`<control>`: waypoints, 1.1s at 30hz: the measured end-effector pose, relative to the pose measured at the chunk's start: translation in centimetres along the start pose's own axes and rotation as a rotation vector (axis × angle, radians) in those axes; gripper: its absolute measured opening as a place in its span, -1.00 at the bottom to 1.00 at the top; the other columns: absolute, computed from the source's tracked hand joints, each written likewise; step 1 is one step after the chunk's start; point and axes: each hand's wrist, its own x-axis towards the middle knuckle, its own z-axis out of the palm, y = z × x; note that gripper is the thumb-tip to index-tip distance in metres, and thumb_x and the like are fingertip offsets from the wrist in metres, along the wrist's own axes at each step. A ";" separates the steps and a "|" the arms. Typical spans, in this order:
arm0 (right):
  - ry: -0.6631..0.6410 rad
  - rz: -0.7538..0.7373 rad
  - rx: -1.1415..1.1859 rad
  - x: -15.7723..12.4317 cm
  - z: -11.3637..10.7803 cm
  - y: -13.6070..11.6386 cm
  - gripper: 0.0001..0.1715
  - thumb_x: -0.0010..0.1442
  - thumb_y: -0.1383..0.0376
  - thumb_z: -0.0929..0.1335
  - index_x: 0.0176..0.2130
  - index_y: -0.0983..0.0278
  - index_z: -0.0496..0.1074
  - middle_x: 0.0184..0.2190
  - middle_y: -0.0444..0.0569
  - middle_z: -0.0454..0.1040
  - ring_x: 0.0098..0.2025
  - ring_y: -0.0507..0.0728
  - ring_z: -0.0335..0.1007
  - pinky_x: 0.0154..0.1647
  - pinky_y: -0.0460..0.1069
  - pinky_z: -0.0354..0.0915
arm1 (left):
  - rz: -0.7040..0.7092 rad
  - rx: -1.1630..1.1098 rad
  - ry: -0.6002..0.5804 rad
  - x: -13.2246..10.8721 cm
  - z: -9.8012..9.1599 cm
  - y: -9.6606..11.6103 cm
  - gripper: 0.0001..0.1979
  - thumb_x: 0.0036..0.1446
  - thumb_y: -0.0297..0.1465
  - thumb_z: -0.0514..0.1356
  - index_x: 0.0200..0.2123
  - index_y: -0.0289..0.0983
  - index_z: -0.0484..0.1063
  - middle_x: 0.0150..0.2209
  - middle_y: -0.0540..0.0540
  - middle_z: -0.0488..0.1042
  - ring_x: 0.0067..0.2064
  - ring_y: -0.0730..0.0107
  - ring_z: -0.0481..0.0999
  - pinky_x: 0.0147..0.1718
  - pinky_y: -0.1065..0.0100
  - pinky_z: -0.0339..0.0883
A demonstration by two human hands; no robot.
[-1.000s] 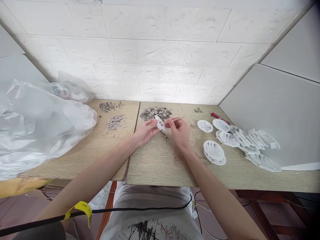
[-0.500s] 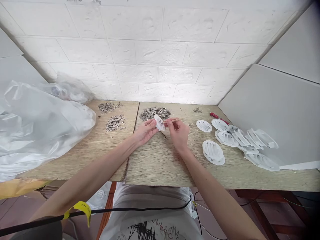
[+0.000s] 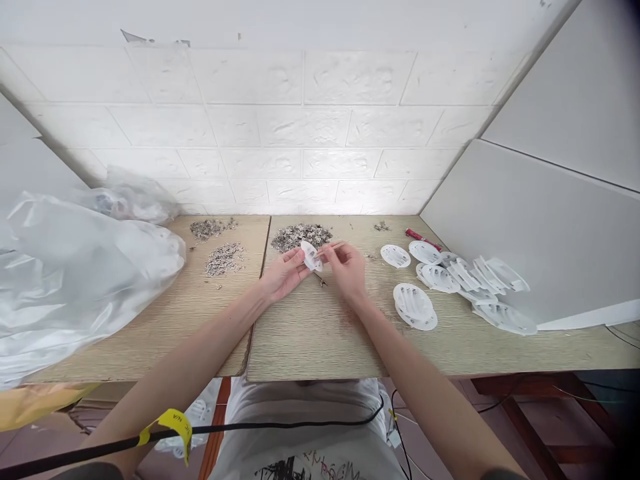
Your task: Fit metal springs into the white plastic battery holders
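One thin, round white plastic disc (image 3: 311,256) stands tilted above the middle of the tabletop (image 3: 320,343), where we see it pinched at its edge between the thumb and fingers of the left hand (image 3: 287,275). The fingers of the right hand (image 3: 349,272) grasp a slim, pale wooden-looking stick (image 3: 325,251), its tip at the disc's face; we cannot tell whether they touch. Small dark marks show on that face, too small for us to make out.

Since the left hand grips only the rim, we judge that a hard push from the stick could twist the disc loose or bend it; a slip could also scratch it or flick off any small part.

Just beyond the hands lies a loose heap of small silvery-grey metal pieces (image 3: 302,236), so a dropped part could get lost there. A small, dark pointed tool (image 3: 323,283) pokes out below the disc.

Rightward, we see a stacked pair of white discs (image 3: 415,303) and a leaning cluster of white discs (image 3: 470,275), which a sweeping right forearm could knock.
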 end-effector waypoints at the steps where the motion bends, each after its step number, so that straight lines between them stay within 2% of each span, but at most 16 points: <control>1: 0.014 0.017 0.045 0.2 -0.1 0.0 -0.67 0.16 0.06 0.33 -0.39 0.28 0.44 -0.34 0.01 0.56 -0.38 0.08 0.45 -0.32 -0.01 0.40 | 0.000 0.000 -0.016 0.0 0.1 0.1 -0.73 0.03 -0.38 0.33 -0.18 -0.37 0.49 -0.18 -0.19 0.56 -0.07 0.30 0.53 0.10 0.23 0.31; 3: 0.061 0.027 0.083 0.6 -0.5 -0.1 -0.63 0.19 0.03 0.29 -0.36 0.28 0.44 -0.33 0.00 0.55 -0.44 0.03 0.37 -0.38 -0.04 0.35 | 0.004 -0.008 -0.019 0.0 0.1 0.4 -0.73 0.03 -0.37 0.33 -0.18 -0.36 0.48 -0.17 -0.20 0.55 -0.04 0.29 0.52 0.12 0.22 0.28; 5: 0.110 0.034 0.078 0.8 -0.9 -0.2 -0.61 0.24 0.04 0.24 -0.28 0.28 0.43 -0.35 -0.02 0.54 -0.52 -0.01 0.25 -0.47 -0.07 0.27 | -0.001 -0.021 0.022 -0.1 0.0 1.0 -0.75 0.05 -0.37 0.31 -0.19 -0.34 0.48 -0.16 -0.20 0.55 -0.04 0.29 0.51 0.10 0.23 0.29; 7: 0.102 0.049 0.035 0.8 -1.4 -0.4 -0.62 0.27 0.06 0.20 -0.19 0.27 0.41 -0.39 -0.06 0.51 -0.56 -0.02 0.19 -0.52 -0.08 0.20 | -0.015 -0.045 0.077 -0.3 -0.2 1.7 -0.77 0.07 -0.37 0.28 -0.18 -0.32 0.48 -0.16 -0.17 0.55 -0.09 0.31 0.52 0.05 0.25 0.33; 9: -0.001 0.012 -0.088 0.7 -1.6 -0.5 -0.66 0.27 0.11 0.21 -0.18 0.26 0.42 -0.43 -0.09 0.48 -0.55 0.00 0.19 -0.51 -0.07 0.16 | -0.015 -0.083 0.114 -0.4 -0.5 2.5 -0.79 0.09 -0.39 0.25 -0.17 -0.30 0.47 -0.17 -0.15 0.55 -0.15 0.35 0.53 -0.02 0.27 0.37; 12: -0.272 -0.180 -0.367 0.2 -1.5 -0.3 -0.72 0.25 0.15 0.26 -0.29 0.26 0.46 -0.43 -0.08 0.44 -0.45 0.04 0.25 -0.43 -0.05 0.16 | 0.013 -0.146 0.161 -0.5 -1.0 3.5 -0.79 0.06 -0.50 0.18 -0.18 -0.33 0.45 -0.19 -0.15 0.55 -0.18 0.38 0.53 -0.08 0.33 0.41; 14: -0.405 -0.294 -0.538 0.0 -1.2 -0.1 -0.61 0.26 0.11 0.27 -0.48 0.27 0.42 -0.44 -0.06 0.39 -0.41 0.05 0.25 -0.38 -0.04 0.15 | 0.024 -0.155 0.203 -0.5 -1.1 3.9 -0.75 0.02 -0.57 0.13 -0.18 -0.37 0.44 -0.18 -0.19 0.55 -0.17 0.37 0.53 -0.10 0.36 0.42; 16: -0.457 -0.338 -0.667 -0.2 -1.0 0.3 -0.46 0.28 0.07 0.25 -0.63 0.27 0.30 -0.50 -0.06 0.31 -0.41 0.06 0.22 -0.38 -0.03 0.11 | 0.029 -0.124 0.224 -0.5 -1.2 4.0 -0.69 0.00 -0.62 0.11 -0.15 -0.40 0.44 -0.15 -0.21 0.55 -0.14 0.36 0.54 -0.10 0.39 0.43; 18: -0.456 -0.348 -0.746 -0.2 -1.0 0.6 -0.42 0.30 0.07 0.23 -0.66 0.26 0.25 -0.54 -0.07 0.27 -0.42 0.07 0.20 -0.38 -0.03 0.08 | 0.044 -0.052 0.233 -0.4 -1.1 3.8 -0.67 -0.01 -0.65 0.13 -0.13 -0.40 0.44 -0.14 -0.21 0.55 -0.15 0.36 0.55 -0.12 0.40 0.44; 21: -0.386 -0.325 -0.821 0.1 -1.2 1.2 -0.46 0.32 0.11 0.22 -0.63 0.25 0.29 -0.54 -0.05 0.30 -0.44 0.08 0.20 -0.41 -0.02 0.05 | 0.091 0.072 0.277 -0.3 -1.1 3.4 -0.76 0.01 -0.61 0.22 -0.19 -0.38 0.46 -0.22 -0.16 0.56 -0.25 0.39 0.55 -0.21 0.38 0.46; 24: -0.235 -0.278 -0.908 0.5 -1.6 1.7 -0.44 0.31 0.12 0.22 -0.65 0.24 0.30 -0.56 -0.01 0.33 -0.44 0.12 0.20 -0.38 0.01 0.04 | 0.149 0.181 0.321 -0.1 -1.4 2.9 -0.82 -0.01 -0.53 0.31 -0.27 -0.37 0.48 -0.30 -0.12 0.56 -0.33 0.44 0.52 -0.28 0.39 0.42; 26: -0.123 -0.272 -0.918 0.6 -1.8 1.9 -0.41 0.32 0.10 0.20 -0.66 0.24 0.33 -0.56 0.01 0.36 -0.40 0.14 0.21 -0.32 0.04 0.06 | 0.190 0.280 0.323 -0.1 -1.7 2.6 -0.76 -0.07 -0.45 0.37 -0.28 -0.35 0.48 -0.31 -0.10 0.56 -0.35 0.45 0.50 -0.30 0.39 0.38; 28: -0.047 -0.282 -0.859 0.5 -1.7 1.7 -0.40 0.34 0.07 0.17 -0.61 0.23 0.40 -0.53 0.02 0.42 -0.34 0.17 0.23 -0.23 0.08 0.08 | 0.218 0.384 0.304 -0.1 -1.9 2.4 -0.68 -0.12 -0.35 0.41 -0.27 -0.32 0.48 -0.31 -0.09 0.55 -0.36 0.43 0.49 -0.33 0.38 0.36; 30: -0.009 -0.298 -0.765 0.3 -1.4 1.4 -0.43 0.36 0.09 0.14 -0.52 0.21 0.48 -0.41 0.03 0.49 -0.23 0.20 0.26 -0.14 0.12 0.09 | 0.239 0.477 0.279 -0.2 -2.0 2.2 -0.63 -0.14 -0.26 0.41 -0.27 -0.31 0.47 -0.31 -0.09 0.55 -0.36 0.41 0.48 -0.36 0.37 0.33; 33: -0.089 -0.304 -0.578 -0.1 -0.6 0.7 -0.53 0.37 0.15 0.11 -0.25 0.20 0.52 -0.18 0.03 0.51 -0.08 0.21 0.29 -0.05 0.14 0.13 | 0.277 0.596 0.239 -0.4 -1.8 2.0 -0.61 -0.13 -0.21 0.40 -0.26 -0.29 0.44 -0.32 -0.09 0.54 -0.35 0.39 0.47 -0.37 0.38 0.32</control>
